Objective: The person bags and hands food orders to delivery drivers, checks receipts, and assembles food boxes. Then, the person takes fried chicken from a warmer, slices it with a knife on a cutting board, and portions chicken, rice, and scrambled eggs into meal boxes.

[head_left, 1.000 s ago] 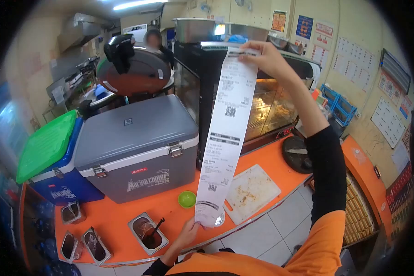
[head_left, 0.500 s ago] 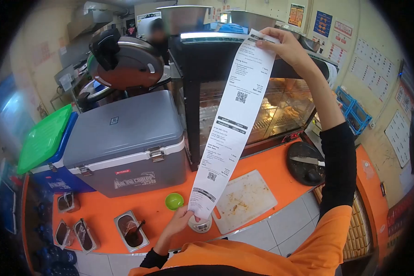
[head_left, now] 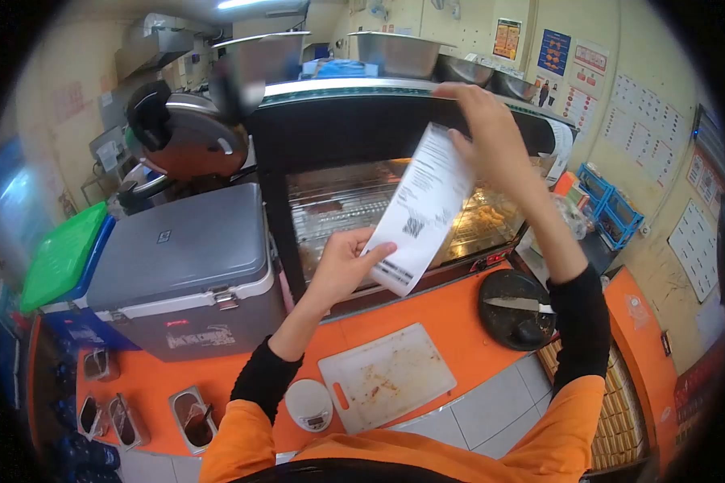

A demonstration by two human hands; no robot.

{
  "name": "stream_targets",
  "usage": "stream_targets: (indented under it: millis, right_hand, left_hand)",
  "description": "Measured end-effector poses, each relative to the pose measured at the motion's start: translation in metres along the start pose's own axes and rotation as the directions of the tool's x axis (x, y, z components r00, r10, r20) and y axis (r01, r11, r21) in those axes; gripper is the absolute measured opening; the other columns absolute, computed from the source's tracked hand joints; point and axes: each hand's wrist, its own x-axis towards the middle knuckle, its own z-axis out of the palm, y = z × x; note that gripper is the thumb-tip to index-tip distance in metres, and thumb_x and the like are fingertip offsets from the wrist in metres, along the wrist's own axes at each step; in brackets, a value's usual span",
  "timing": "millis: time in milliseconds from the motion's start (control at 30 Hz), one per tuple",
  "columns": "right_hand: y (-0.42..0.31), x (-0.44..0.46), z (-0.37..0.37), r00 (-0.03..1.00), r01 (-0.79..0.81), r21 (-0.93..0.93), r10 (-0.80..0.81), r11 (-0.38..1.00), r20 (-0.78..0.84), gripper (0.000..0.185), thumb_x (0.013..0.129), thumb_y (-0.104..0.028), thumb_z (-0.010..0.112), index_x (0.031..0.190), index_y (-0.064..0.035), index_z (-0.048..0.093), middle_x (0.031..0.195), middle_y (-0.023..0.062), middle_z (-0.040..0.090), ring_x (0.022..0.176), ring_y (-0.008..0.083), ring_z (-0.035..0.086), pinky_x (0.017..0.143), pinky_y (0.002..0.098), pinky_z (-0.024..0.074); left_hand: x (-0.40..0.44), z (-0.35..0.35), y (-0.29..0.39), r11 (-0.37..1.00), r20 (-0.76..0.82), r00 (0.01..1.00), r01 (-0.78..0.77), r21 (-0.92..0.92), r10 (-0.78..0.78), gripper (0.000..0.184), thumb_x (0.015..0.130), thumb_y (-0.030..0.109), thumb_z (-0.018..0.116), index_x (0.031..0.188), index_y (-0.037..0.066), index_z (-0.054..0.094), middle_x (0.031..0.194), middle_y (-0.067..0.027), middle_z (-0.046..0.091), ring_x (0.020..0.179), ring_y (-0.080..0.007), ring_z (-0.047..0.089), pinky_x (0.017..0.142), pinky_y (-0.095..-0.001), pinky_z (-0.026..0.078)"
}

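Observation:
A long printed paper receipt (head_left: 417, 213) with a QR code slants in front of the glass food warmer (head_left: 338, 197). My left hand (head_left: 348, 262) pinches its lower left edge, thumb on the printed face. Beside the receipt's upper end is my right hand (head_left: 491, 133), its thumb and fingers apart; whether the thumb touches the paper is unclear. The strip looks folded over, with faint print showing through. Below lie a stained white cutting board (head_left: 387, 378) and a small white kitchen scale (head_left: 308, 404).
Grey (head_left: 181, 274) and blue (head_left: 76, 322) cooler boxes stand left. Several metal sauce containers (head_left: 193, 420) line the orange counter's front. A knife (head_left: 515, 304) rests on a round black board (head_left: 499, 330) at right. Metal bowls (head_left: 395, 55) sit atop the warmer.
The receipt's hanging length has shortened. My left hand has risen from the counter's front to mid-height with it, and my right hand's fingers have spread. The view has shifted.

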Motion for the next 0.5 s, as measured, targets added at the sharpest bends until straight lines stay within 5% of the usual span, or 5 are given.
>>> stream_targets:
  millis: [33,100,167,233,500]
  right_hand:
    - [-0.007,-0.010,0.000,0.942,0.251,-0.355,-0.312,0.900,-0.123,0.028,0.077,-0.010,0.060,0.105,-0.0105,0.055,0.101,0.0070,0.058,0.099,0.0221,0.055,0.087,0.0355,0.0396]
    - [-0.036,-0.032,0.004,0.871,0.486,-0.120,-0.469,0.866,0.147,0.028,0.079,-0.012,0.056,0.107,-0.0119,0.054,0.110,0.0107,0.053,0.111,0.0268,0.046,0.095,0.0424,0.0325]
    - [-0.040,-0.066,0.029,0.890,0.349,0.184,-0.386,0.919,0.243,0.023,0.082,-0.016,0.054,0.105,-0.0105,0.053,0.101,0.0115,0.056,0.103,0.0260,0.052,0.086,0.0410,0.0391]
    - [-0.028,-0.079,0.041,0.819,-0.092,0.250,-0.069,0.964,0.569,0.017,0.085,-0.021,0.052,0.093,-0.0067,0.056,0.082,0.0126,0.059,0.081,0.0247,0.057,0.069,0.0372,0.0433]
    - [0.003,-0.100,0.062,0.848,-0.231,0.593,-0.139,0.772,0.512,0.024,0.089,-0.021,0.048,0.079,-0.0013,0.057,0.062,0.0141,0.055,0.055,0.0233,0.053,0.054,0.0338,0.0404]
  left_hand:
    - [0.001,0.002,0.000,0.989,0.007,0.999,-0.050,0.137,0.050,0.019,0.081,0.010,0.062,0.093,-0.005,0.064,0.078,-0.0047,0.065,0.070,-0.0060,0.056,0.063,-0.0211,0.045]
    - [0.007,0.004,0.003,0.974,0.067,0.998,0.001,0.227,-0.017,0.017,0.080,0.012,0.063,0.088,-0.003,0.065,0.074,-0.0052,0.065,0.067,-0.0044,0.054,0.060,-0.0223,0.044]
    - [0.012,0.008,0.008,0.888,0.148,0.989,-0.072,0.455,0.004,0.015,0.080,0.013,0.063,0.087,0.000,0.065,0.068,-0.0058,0.063,0.062,-0.0042,0.051,0.057,-0.0239,0.043]
    - [0.016,0.006,0.009,0.837,0.166,0.986,-0.068,0.544,-0.028,0.017,0.082,0.014,0.061,0.089,0.000,0.064,0.066,-0.0084,0.061,0.057,-0.0056,0.049,0.056,-0.0258,0.042]
    - [0.032,0.015,0.013,0.735,0.242,0.962,-0.256,0.628,0.128,0.018,0.085,0.015,0.055,0.085,-0.002,0.060,0.065,-0.0135,0.058,0.058,-0.0175,0.055,0.056,-0.0294,0.043]
